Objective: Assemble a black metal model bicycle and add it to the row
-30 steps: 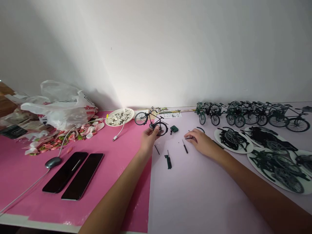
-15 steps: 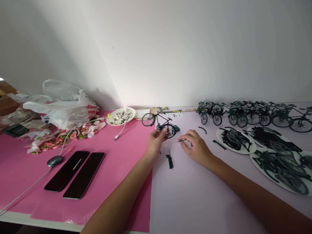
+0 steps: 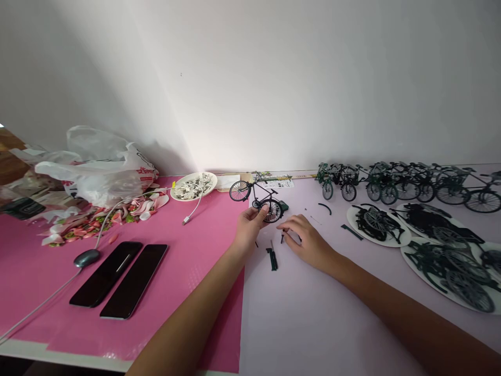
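Note:
My left hand (image 3: pixel 250 225) is closed around the rear wheel of a black model bicycle (image 3: pixel 256 192), which it holds tilted with the front wheel up to the left. Just right of it, my right hand (image 3: pixel 307 241) has its thumb and forefinger together at a small dark part (image 3: pixel 282 238), too small to name. A dark green screwdriver-like tool (image 3: pixel 273 259) lies on the table below the hands. Behind the bicycle's rear wheel sits a small green item (image 3: pixel 283 206). Thin bits (image 3: pixel 315 220) and a curved black strip (image 3: pixel 324 208) lie beyond my right hand.
Several finished model bicycles (image 3: pixel 387 183) stand along the wall at right. Plates of bicycle parts (image 3: pixel 407 256) lie before them, near a flat dark strip (image 3: pixel 352 232). At left are two phones (image 3: pixel 135 282), a mouse-like device (image 3: pixel 86 258), a plastic bag (image 3: pixel 102 177) and a plate of pale pieces (image 3: pixel 178 197).
My right hand has moved slightly left and down, closer to the left hand; the small dark part at its fingertips now points downward. The bicycle stays nearly still in my left hand.

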`<state>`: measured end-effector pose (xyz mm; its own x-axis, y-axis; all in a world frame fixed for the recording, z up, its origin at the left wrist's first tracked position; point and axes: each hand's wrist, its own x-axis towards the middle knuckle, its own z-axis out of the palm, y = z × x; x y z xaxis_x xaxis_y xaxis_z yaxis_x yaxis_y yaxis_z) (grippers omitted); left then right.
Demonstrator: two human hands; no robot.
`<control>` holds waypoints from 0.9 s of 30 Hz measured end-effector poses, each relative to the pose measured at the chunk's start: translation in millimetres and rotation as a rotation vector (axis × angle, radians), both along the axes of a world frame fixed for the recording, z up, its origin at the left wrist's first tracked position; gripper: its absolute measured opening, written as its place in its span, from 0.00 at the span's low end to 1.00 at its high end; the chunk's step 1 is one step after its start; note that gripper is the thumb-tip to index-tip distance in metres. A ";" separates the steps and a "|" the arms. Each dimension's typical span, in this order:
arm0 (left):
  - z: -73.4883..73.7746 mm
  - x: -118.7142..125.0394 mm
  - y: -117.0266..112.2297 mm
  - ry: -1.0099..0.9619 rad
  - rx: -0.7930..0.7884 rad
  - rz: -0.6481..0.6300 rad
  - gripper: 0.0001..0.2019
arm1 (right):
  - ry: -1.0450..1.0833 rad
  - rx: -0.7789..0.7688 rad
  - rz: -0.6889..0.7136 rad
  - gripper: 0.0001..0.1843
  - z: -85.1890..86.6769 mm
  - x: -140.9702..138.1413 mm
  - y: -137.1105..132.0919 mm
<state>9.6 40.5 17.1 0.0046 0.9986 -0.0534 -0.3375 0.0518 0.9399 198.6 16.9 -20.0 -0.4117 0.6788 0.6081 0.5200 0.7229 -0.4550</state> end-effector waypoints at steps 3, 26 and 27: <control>-0.7 0.2 0.9 -0.004 -0.007 0.003 0.27 | -0.018 -0.006 0.029 0.16 -1.9 -0.2 1.0; -1.3 -1.9 2.9 -0.035 -0.039 -0.041 0.27 | -0.219 0.015 -0.088 0.20 1.3 -0.7 -3.3; -1.3 -2.1 3.1 -0.034 -0.041 -0.039 0.27 | -0.180 -0.005 -0.081 0.16 2.8 -1.1 -4.3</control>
